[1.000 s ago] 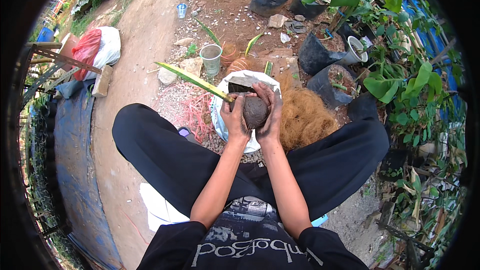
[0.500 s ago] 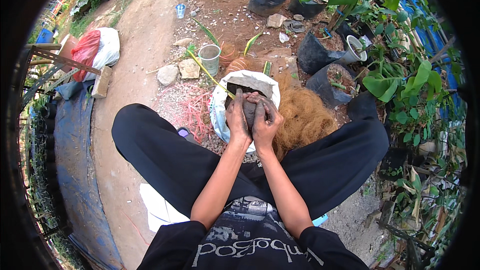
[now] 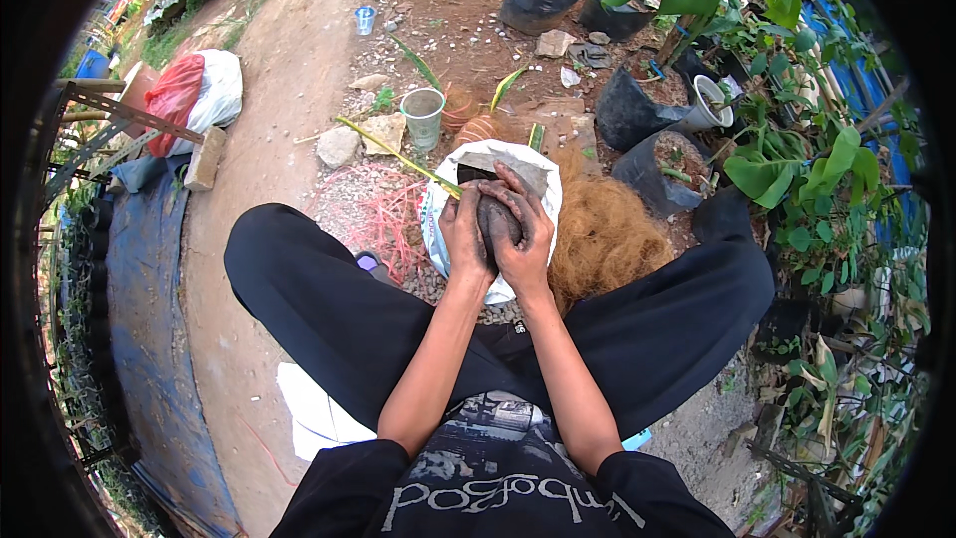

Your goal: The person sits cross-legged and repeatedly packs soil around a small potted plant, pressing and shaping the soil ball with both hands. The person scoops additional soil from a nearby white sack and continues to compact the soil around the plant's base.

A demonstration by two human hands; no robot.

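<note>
Over the mouth of a white sack [image 3: 543,167], I hold a ball of dark, damp soil [image 3: 500,224] between both palms. My left hand [image 3: 464,237] cups its left side, with soil smeared over the skin. My right hand [image 3: 528,239] wraps the top and right side, its dirty fingers curved over the ball. A long narrow green-yellow leaf [image 3: 393,154] slants from the ball up to the left; its base is hidden by my left hand. Dark soil shows inside the sack, partly covered by my hands.
Brown coconut fibre [image 3: 609,239] is heaped right of the sack, pink plastic string [image 3: 390,217] lies left. Beyond stand a plastic cup [image 3: 423,122], stones [image 3: 339,146] and string-wrapped balls [image 3: 480,128] with leaves. Black plant bags [image 3: 637,110] line the right; my crossed legs flank the sack.
My right hand has shifted, its fingers now reaching over the top of the soil ball. The leaf has swung, its tip lower and farther left. Both hands still hold the ball.
</note>
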